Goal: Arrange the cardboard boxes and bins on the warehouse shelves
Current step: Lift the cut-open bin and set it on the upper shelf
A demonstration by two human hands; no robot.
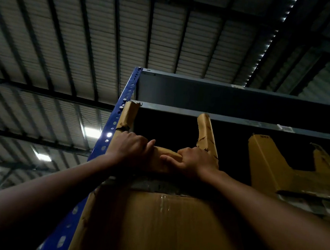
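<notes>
I look up at a high shelf. An open-front cardboard bin (pixel 206 133) with a cut-out front stands at the shelf's left end, against the blue upright. My left hand (pixel 131 149) and my right hand (pixel 192 160) both grip the low front lip of this bin, fingers curled over its edge, thumbs nearly touching. Below the shelf edge a large taped cardboard box (pixel 160 229) fills the lower middle of the view, between my forearms.
A second cut-out cardboard bin (pixel 267 167) stands to the right on the same shelf. The blue perforated upright (pixel 118 116) runs along the left side. A grey shelf beam (pixel 231 119) sits just above the bins. Corrugated roof and lights overhead.
</notes>
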